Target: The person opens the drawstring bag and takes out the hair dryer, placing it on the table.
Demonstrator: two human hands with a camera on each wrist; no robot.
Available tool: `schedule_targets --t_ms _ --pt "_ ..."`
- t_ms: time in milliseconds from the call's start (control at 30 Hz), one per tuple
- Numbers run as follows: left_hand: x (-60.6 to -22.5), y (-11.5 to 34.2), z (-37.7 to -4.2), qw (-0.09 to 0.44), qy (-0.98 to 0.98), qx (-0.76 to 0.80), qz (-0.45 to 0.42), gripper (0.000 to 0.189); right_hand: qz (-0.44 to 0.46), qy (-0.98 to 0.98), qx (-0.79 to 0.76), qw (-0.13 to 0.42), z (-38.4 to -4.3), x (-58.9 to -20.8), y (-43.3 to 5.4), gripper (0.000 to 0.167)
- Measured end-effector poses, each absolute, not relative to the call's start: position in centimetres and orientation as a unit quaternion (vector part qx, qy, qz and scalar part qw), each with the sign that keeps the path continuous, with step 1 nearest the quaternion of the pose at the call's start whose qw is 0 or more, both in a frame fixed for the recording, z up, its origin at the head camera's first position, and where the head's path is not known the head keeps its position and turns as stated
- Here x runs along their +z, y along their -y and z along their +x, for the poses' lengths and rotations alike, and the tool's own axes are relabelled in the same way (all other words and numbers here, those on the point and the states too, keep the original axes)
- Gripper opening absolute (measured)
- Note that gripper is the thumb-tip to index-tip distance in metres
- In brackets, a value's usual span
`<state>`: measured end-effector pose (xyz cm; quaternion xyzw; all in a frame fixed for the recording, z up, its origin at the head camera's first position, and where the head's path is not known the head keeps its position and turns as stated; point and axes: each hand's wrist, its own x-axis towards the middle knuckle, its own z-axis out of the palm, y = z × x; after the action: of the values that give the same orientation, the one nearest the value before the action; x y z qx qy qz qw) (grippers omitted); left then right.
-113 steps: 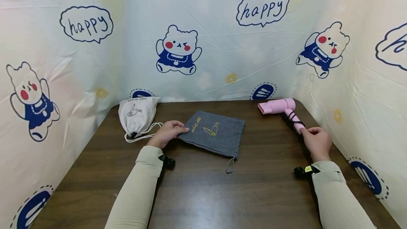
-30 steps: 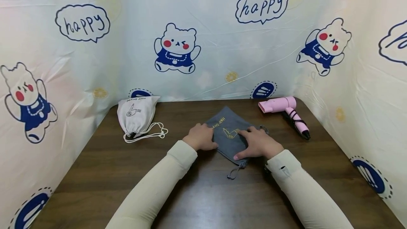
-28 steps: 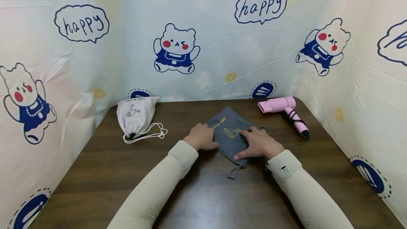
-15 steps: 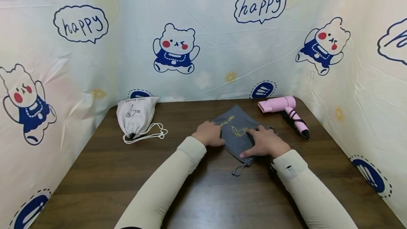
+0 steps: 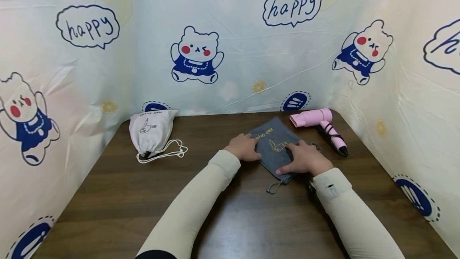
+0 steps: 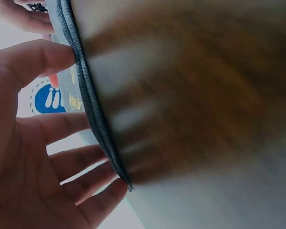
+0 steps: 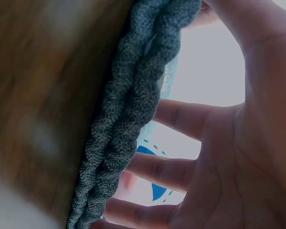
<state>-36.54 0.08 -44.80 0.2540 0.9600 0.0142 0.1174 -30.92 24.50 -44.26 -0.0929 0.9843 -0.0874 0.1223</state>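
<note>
A dark grey drawstring pouch [image 5: 274,133], printed "Hair Dryer" with a yellow dryer drawing, lies flat on the table, turned at an angle. My left hand [image 5: 243,147] touches its left edge, fingers spread and fairly straight; in the left wrist view thumb and fingertips meet the pouch's thin double edge [image 6: 93,105]. On the opposite side my right hand [image 5: 306,158] rests with spread fingers on the pouch. The right wrist view shows straight fingers behind the gathered, ruffled hem [image 7: 133,100]. Its drawcord loop [image 5: 274,188] sticks out toward the front.
A pink hair dryer [image 5: 312,118], its cord wrapped round the handle, lies at the back right, close to the pouch. At the back left sits a filled white drawstring pouch [image 5: 151,131] with loose white cords. Printed curtains [image 5: 237,43] border the wooden table [image 5: 118,203].
My right hand has left the dryer's handle and come to the grey pouch. The pouch has been turned, and over the last second both hands have slid it to the right, slightly away.
</note>
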Motion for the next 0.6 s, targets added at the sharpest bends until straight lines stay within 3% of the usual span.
schedule_targets --t_ms 600 --pt "-44.4 -2.4 -38.5 0.139 -0.957 0.02 0.254 0.071 -0.074 -0.985 -0.1 0.122 -32.0 -44.5 -26.2 0.121"
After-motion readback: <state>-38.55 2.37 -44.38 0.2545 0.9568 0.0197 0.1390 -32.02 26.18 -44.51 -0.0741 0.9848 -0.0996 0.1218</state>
